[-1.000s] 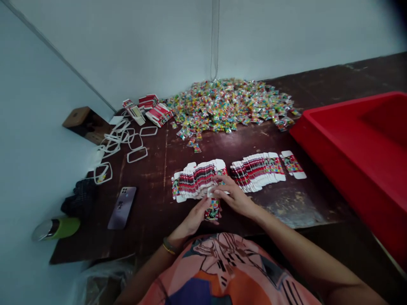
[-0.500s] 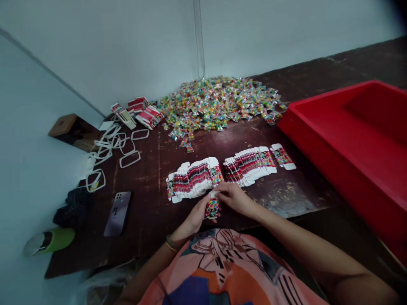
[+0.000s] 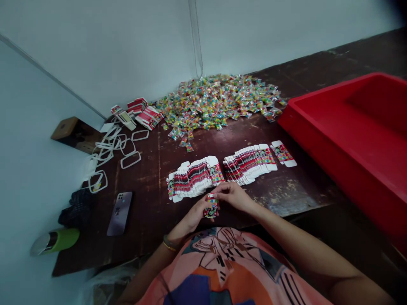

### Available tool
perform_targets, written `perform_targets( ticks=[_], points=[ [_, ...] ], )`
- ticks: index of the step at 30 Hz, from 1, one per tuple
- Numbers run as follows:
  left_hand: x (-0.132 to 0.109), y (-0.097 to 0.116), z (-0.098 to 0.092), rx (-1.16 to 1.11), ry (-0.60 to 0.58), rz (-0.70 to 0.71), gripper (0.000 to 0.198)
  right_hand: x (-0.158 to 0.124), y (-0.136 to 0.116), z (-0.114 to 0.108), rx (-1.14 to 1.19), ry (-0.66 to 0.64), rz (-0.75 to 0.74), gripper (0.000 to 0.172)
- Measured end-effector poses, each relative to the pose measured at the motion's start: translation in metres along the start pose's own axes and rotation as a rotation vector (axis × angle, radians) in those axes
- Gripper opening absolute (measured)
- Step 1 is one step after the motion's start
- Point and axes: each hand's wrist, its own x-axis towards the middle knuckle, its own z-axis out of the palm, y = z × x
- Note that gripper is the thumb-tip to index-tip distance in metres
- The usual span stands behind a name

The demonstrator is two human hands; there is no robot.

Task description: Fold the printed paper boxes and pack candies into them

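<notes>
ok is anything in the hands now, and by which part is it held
A small patterned box: the left hand holds it by its sides, and the right hand's fingers are at its upper end.

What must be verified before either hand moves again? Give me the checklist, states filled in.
1. Small printed carton held: ok, the left hand grips it.
2. Right hand on the carton: ok, its fingers are at the top end.
3. Carton's top end fully closed: cannot tell, the fingers partly cover it.
4. Flattened cartons near the hands: ok, overlapping rows lie just beyond them.
5. Smartphone apart from the left hand: ok, it lies farther left on the table.
6. Red tray wholly in view: not ok, the picture's right edge cuts it off.
</notes>
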Motion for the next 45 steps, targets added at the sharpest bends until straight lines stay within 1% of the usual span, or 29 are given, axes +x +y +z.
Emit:
perform_targets(
  ticks=[3,6,8,11,13,15,17,18,20,21,22,23,24,25,26,27,28,30,32,34,36,37,38,39,41,42,43,44,45],
  points=[
    [0.0,0.001,-0.003,0.055,0.013,0.014,0.043,-0.004,-0.002,-0.001,0.023,0.021,0.018,0.025],
    [0.002,0.003,-0.005,-0.003,0.0,0.01,0.049,-0.015,-0.003,0.001,-0.11,0.079,-0.159,0.018],
    [0.004,0.004,-0.003,-0.047,-0.042,0.008,0.051,-0.023,-0.002,0.005,-0.207,0.098,-0.284,0.02],
    [0.008,0.003,0.008,-0.085,-0.077,0.033,0.05,-0.033,0.002,0.011,-0.313,0.163,-0.366,0.026],
    [0.012,0.001,0.02,-0.129,-0.11,0.038,0.05,-0.042,0.0,0.005,-0.31,0.204,-0.344,0.026],
    [0.016,-0.001,0.03,-0.165,-0.202,0.019,0.051,-0.059,-0.008,-0.016,-0.246,0.187,-0.266,0.023],
    [0.019,0.0,0.035,-0.12,-0.313,-0.003,0.049,-0.087,-0.022,-0.052,-0.225,0.094,-0.16,0.022],
    [0.021,0.002,0.035,-0.066,-0.344,-0.005,0.048,-0.102,-0.03,-0.073,-0.254,0.024,-0.097,0.022],
    [0.025,0.006,0.033,0.058,-0.341,0.011,0.047,-0.125,-0.042,-0.115,-0.364,-0.093,0.03,0.023],
    [0.028,0.009,0.032,0.105,-0.321,0.017,0.046,-0.13,-0.045,-0.133,-0.428,-0.101,0.087,0.024],
    [0.03,0.012,0.031,0.138,-0.296,0.019,0.046,-0.127,-0.045,-0.149,-0.508,-0.03,0.142,0.025],
    [0.032,0.014,0.032,0.16,-0.273,0.015,0.045,-0.119,-0.043,-0.163,-0.601,0.115,0.195,0.025],
    [0.034,0.016,0.033,0.175,-0.253,0.008,0.045,-0.104,-0.04,-0.174,-0.691,0.299,0.239,0.026],
    [0.035,0.017,0.035,0.186,-0.235,-0.001,0.044,-0.086,-0.034,-0.184,-0.793,0.549,0.304,0.027],
    [0.036,0.016,0.038,0.195,-0.219,-0.009,0.044,-0.066,-0.029,-0.192,-0.845,0.712,0.341,0.032],
    [0.037,0.015,0.04,0.206,-0.206,-0.014,0.043,-0.046,-0.024,-0.198,-0.877,0.837,0.373,0.036],
    [0.037,0.013,0.041,0.217,-0.192,-0.015,0.043,-0.029,-0.019,-0.204,-0.888,0.922,0.398,0.04],
    [0.037,0.008,0.041,0.24,-0.16,-0.013,0.042,-0.006,-0.014,-0.216,-0.868,1.003,0.429,0.047],
    [0.036,0.004,0.04,0.244,-0.128,-0.012,0.042,0.002,-0.015,-0.228,-0.819,1.042,0.444,0.046],
    [0.035,0.003,0.039,0.241,-0.117,-0.006,0.042,-0.001,-0.02,-0.235,-0.755,1.054,0.418,0.04],
    [0.034,0.004,0.04,0.238,-0.122,0.027,0.044,-0.009,-0.024,-0.224,-0.707,1.075,0.351,0.03],
    [0.033,0.005,0.041,0.224,-0.127,0.063,0.046,-0.013,-0.024,-0.21,-0.675,1.077,0.29,0.024],
    [0.033,0.006,0.042,0.201,-0.13,0.108,0.049,-0.017,-0.023,-0.188,-0.647,1.073,0.224,0.021],
    [0.033,0.007,0.043,0.168,-0.121,0.156,0.053,-0.022,-0.018,-0.16,-0.601,1.037,0.141,0.019],
    [0.034,0.006,0.043,0.084,-0.057,0.221,0.057,-0.032,-0.004,-0.097,-0.363,0.712,-0.148,0.022],
    [0.034,0.005,0.042,0.039,-0.014,0.225,0.057,-0.038,0.005,-0.067,-0.335,0.554,-0.23,0.021],
    [0.035,0.002,0.041,0.0,0.033,0.213,0.055,-0.042,0.013,-0.043,-0.396,0.466,-0.308,0.018],
    [0.036,-0.001,0.039,-0.029,0.068,0.189,0.052,-0.046,0.02,-0.025,-0.513,0.44,-0.405,0.017],
    [0.037,-0.004,0.037,-0.044,0.085,0.15,0.048,-0.048,0.025,-0.015,-0.651,0.471,-0.484,0.021]
  ],
)
